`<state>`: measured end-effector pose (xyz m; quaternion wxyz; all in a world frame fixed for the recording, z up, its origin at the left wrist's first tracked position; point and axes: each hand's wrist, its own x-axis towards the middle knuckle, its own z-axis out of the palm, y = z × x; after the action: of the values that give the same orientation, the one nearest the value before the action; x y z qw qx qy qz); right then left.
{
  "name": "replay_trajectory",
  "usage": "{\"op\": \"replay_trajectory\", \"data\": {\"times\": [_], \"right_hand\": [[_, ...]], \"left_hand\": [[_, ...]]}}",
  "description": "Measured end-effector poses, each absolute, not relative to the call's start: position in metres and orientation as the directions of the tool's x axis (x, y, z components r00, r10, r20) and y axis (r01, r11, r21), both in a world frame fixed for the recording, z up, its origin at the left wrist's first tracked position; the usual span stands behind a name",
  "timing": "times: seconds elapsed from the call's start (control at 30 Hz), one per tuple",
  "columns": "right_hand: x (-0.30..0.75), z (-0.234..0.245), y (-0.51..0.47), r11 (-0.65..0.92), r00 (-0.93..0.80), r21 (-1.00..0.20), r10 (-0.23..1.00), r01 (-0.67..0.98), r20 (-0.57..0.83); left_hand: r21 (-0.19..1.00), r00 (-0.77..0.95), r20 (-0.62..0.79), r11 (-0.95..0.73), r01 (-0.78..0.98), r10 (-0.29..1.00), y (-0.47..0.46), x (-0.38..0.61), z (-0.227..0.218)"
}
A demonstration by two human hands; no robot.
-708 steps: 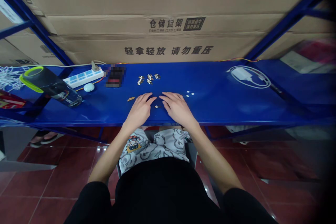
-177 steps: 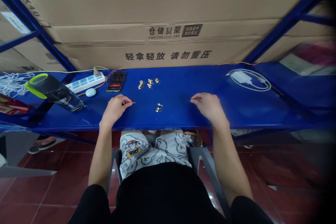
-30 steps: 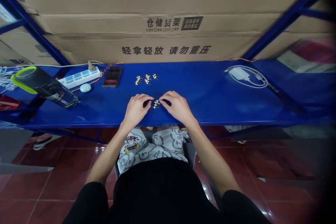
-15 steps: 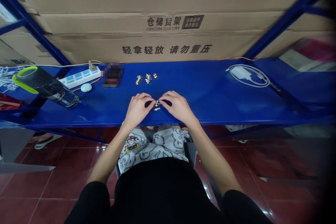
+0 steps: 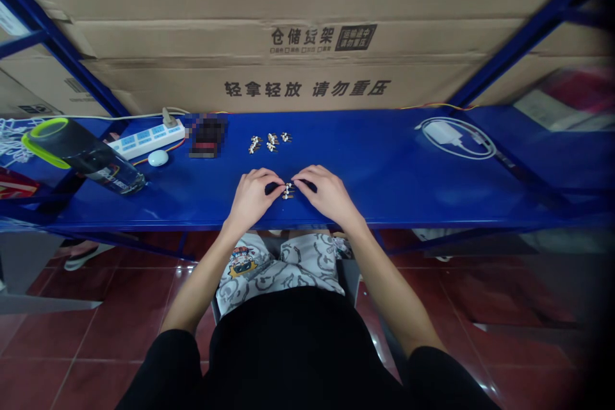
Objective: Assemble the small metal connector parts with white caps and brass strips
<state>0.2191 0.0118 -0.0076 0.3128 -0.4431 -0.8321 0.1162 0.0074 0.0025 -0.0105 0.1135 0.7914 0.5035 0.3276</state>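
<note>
left hand (image 5: 252, 195): about six seconds back it was out left, pinching a small brown piece. It's now at frame centre, fingers curled, tips against the small parts (image 5: 287, 190).
small parts: on the blue shelf (image 5: 394, 166) near its front edge, between the two sets of fingertips. Half a second ago one piece lay slightly nearer the edge; now they're bunched tighter.
right hand (image 5: 327, 192): moved in from the right. Fingers curled, tips meeting the left hand's over the same parts.
meaning: reads as pieces fetched from either side, now worked together at centre.
far cluster (image 5: 269, 142): upper centre, same spot, untouched.
hidden, upper left: bottle (image 5: 81, 155) lies on its side and its far end blurs out. The dark item (image 5: 206, 136) beside the power strip (image 5: 148, 138) is pixelated.
hidden, centre: parts too small to identify. Can't tell whether either hand actually grips one or only touches, or whether any is lifted.
hidden, right: charger and cable (image 5: 454, 138) clear; beyond them the frame goes dark and blurred.
</note>
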Motion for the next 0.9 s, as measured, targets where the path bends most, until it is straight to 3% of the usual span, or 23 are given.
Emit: {"op": "replay_trajectory", "data": {"times": [0.17, 0.37, 0.53, 0.9], "right_hand": [[0.221, -0.005, 0.01, 0.521, -0.345, -0.443, 0.84, 0.73, 0.419], [0.241, -0.006, 0.013, 0.42, -0.319, -0.257, 0.879, 0.871, 0.355], [0.251, -0.017, 0.02, 0.393, -0.329, -0.248, 0.907, 0.886, 0.261], [0.25, -0.02, 0.021, 0.403, -0.335, -0.229, 0.898, 0.886, 0.286]], "left_hand": [[0.546, 0.261, 0.426, -0.477, 0.689, 0.866, 0.004, 0.004, -0.011], [0.375, 0.283, 0.42, -0.449, 0.811, 0.862, 0.003, -0.009, -0.013], [0.308, 0.317, 0.388, -0.446, 0.84, 0.866, 0.003, -0.015, -0.019], [0.253, 0.327, 0.395, -0.444, 0.859, 0.858, 0.002, -0.013, -0.02]]}}
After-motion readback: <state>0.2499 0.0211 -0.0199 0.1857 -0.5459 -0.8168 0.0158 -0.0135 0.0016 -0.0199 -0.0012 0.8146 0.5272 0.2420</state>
